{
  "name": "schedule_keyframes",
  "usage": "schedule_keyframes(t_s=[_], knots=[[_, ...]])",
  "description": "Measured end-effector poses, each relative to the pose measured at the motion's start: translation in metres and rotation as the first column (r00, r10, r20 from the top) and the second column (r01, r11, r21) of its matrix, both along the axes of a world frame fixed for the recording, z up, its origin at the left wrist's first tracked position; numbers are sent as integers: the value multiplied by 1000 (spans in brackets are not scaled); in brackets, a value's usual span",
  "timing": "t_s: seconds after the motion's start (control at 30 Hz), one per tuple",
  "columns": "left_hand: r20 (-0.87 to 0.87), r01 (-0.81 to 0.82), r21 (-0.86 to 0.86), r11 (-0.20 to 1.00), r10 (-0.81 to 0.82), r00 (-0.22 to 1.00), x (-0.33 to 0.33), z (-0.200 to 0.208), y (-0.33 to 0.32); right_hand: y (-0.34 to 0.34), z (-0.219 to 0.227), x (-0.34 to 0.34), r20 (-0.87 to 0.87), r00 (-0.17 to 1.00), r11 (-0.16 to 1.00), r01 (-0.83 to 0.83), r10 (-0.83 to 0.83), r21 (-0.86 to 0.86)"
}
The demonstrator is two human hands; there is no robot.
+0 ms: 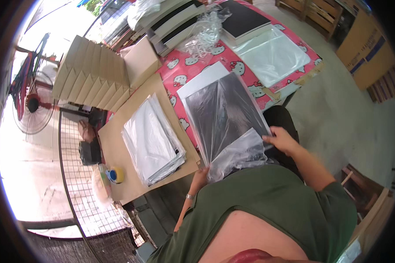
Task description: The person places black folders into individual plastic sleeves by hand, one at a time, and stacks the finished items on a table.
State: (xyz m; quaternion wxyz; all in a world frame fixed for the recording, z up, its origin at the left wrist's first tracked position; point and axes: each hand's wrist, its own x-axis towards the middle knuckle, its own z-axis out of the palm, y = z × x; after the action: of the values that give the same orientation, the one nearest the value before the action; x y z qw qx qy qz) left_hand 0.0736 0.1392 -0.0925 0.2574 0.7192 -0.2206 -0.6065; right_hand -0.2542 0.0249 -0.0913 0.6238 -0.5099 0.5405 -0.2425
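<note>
A clear plastic bag covers a flat black sheet or board, tilted between the table and my body. White board sticks out past its far end. My right hand grips the bagged board's right edge, thumb on top. At the near left corner, my left hand closes on the bag's edge; its fingers are partly hidden. The bag's near end is loose and crumpled against my green shirt. Left of it, a stack of plastic-wrapped flat packs lies on brown cardboard.
Brown paper-wrapped blocks are stacked at the far left. Clear bags and a black-topped stack lie on the pink patterned tablecloth. Tape rolls sit at the cardboard's left edge, below a fan. Cardboard boxes stand right.
</note>
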Motion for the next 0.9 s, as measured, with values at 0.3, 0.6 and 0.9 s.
schedule_keyframes(t_s=[0.3,0.6,0.9], knots=[[344,53,-166,985,7,939,38,-4,49,24,2,42,-133,918,922,-383,374,-57],[513,-433,-440,787,616,598,227,0,51,-47,-36,313,175,868,885,-463,465,-56],[902,420,-390,820,249,352,145,166,14,-19,-17,322,-239,803,752,-596,547,-282]])
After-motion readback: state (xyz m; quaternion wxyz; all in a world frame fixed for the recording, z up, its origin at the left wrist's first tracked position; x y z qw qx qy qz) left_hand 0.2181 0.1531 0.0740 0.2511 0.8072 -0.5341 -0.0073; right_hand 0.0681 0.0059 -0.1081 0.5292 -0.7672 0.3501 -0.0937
